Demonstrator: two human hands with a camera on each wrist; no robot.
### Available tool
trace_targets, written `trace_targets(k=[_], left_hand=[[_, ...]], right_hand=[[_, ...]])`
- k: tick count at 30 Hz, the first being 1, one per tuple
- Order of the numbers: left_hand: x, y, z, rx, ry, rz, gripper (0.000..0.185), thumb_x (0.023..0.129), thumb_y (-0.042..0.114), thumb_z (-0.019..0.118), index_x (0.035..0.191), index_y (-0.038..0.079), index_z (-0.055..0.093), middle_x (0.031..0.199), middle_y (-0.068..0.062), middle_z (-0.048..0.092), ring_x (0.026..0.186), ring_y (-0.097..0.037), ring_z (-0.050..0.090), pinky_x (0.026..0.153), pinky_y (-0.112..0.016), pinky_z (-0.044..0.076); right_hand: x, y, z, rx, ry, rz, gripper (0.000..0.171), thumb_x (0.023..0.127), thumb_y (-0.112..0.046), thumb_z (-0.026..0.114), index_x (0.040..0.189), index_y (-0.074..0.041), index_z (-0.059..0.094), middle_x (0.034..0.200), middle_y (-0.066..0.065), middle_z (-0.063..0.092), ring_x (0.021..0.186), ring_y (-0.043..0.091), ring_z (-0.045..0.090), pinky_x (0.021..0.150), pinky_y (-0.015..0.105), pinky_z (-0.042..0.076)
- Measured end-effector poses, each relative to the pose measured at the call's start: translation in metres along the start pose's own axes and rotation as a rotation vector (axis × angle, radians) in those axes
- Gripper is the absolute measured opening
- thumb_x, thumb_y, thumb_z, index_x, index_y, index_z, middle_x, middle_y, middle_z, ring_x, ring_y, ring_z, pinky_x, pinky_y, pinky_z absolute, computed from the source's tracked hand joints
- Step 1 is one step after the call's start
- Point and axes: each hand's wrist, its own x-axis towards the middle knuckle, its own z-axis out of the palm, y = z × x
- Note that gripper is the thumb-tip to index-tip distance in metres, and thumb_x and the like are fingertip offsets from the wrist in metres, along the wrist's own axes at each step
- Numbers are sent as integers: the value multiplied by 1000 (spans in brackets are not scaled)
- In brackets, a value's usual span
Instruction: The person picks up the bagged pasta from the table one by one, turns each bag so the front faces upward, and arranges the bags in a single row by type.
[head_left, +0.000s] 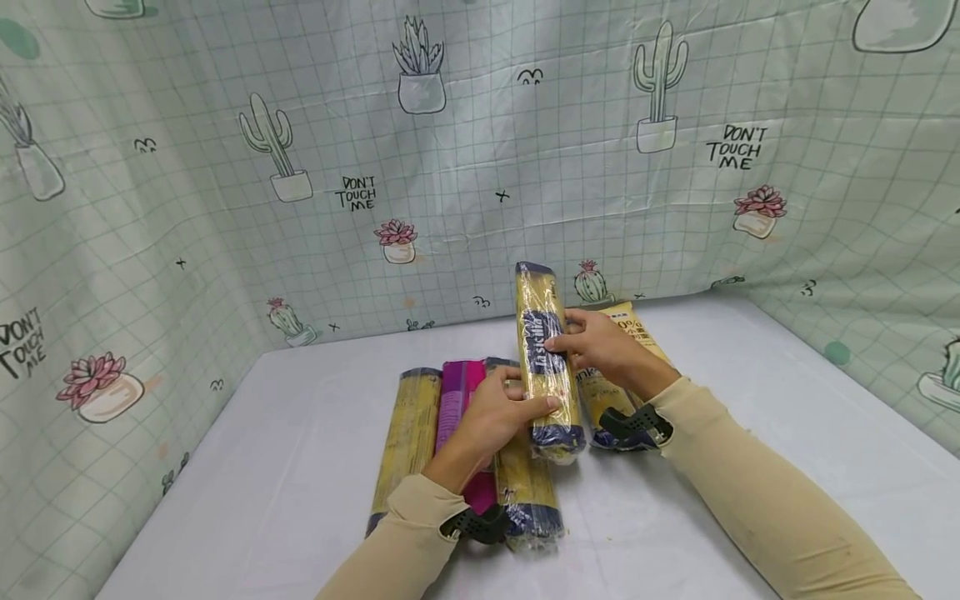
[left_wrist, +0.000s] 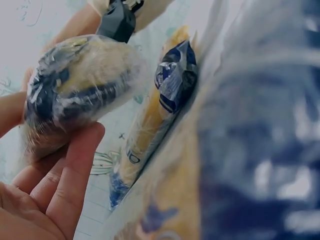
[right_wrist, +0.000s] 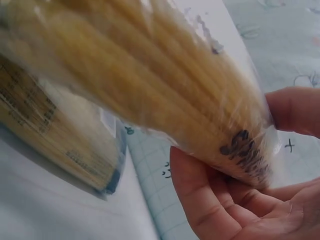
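A clear-wrapped pack of spaghetti (head_left: pixel 546 379) with dark blue ends and a dark label is held above the table, its top leaning slightly left. My left hand (head_left: pixel 495 412) grips its lower part, thumb across the front. Higher up, at the right edge, my right hand (head_left: pixel 607 350) holds the same pack between thumb and fingers. In the left wrist view the blue, crinkled end of the spaghetti pack (left_wrist: pixel 75 95) rests against the left fingers (left_wrist: pixel 75 180). Pale yellow strands fill the spaghetti pack (right_wrist: pixel 150 75) in the right wrist view, pinched at its end by the right fingers (right_wrist: pixel 192 190).
On the white table (head_left: pixel 285 467), a spaghetti pack (head_left: pixel 408 433), a magenta pack (head_left: pixel 453 408) and another spaghetti pack (head_left: pixel 528 483) lie side by side at the left. A yellow pack with a blue end (head_left: pixel 626 439) lies behind my right hand. A patterned curtain (head_left: pixel 480 167) encloses the back and sides.
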Motion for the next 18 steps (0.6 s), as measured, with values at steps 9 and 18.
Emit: trace_targets(k=[9,18], left_hand=[[2,-4,2,7,-10,-10,61,93,30,73,139,-4,49,114,-14,69,88,-24,70,76,-40,59],[1,-1,0,-3,-92,-71,66,95,25,70,148,-1,41,112,-15,65,90,-25,66,71,-42,60]], right_hand=[[-3,-1,-6,150,6,31,73,94,1,57,156,7,18,128,24,54,96,19,67,88,35,56],[0,2,-10,205,10,57,73,93,4,54,156,6,18,121,20,57,92,20,69,83,34,57]])
